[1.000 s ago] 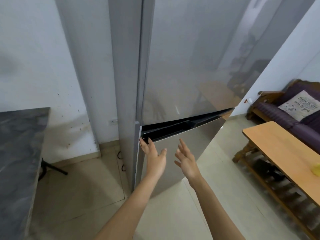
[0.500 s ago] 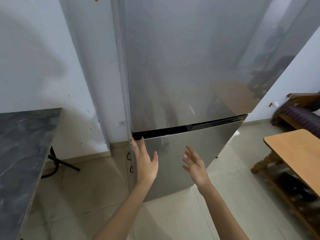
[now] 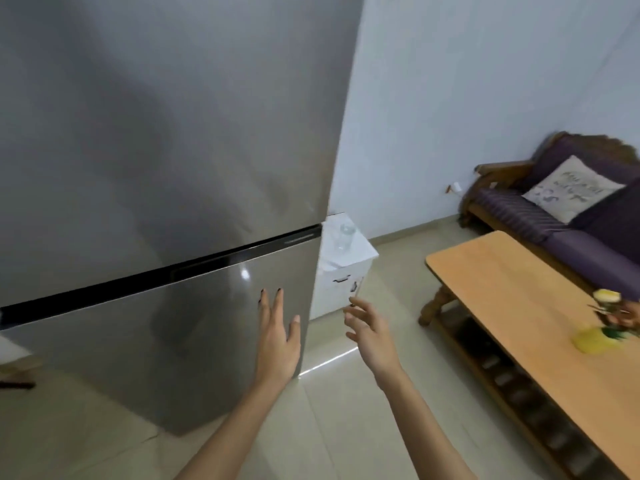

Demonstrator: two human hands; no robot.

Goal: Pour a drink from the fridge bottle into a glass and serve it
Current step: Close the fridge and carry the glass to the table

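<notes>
Left hand (image 3: 277, 341) flat, fingers spread, against the lower fridge door (image 3: 173, 341) — right hand (image 3: 372, 336) open, empty, just right of it; glass (image 3: 345, 237) on white cabinet (image 3: 360, 252) farther back.

The closed fridge (image 3: 166, 202) blocks everything ahead and to your left. To its right, a narrow gap holds a white cabinet (image 3: 341, 271) with a glass (image 3: 344, 237) standing on top. Open floor (image 3: 346, 410) runs between the fridge and the wooden table (image 3: 519, 306) on your right.
</notes>
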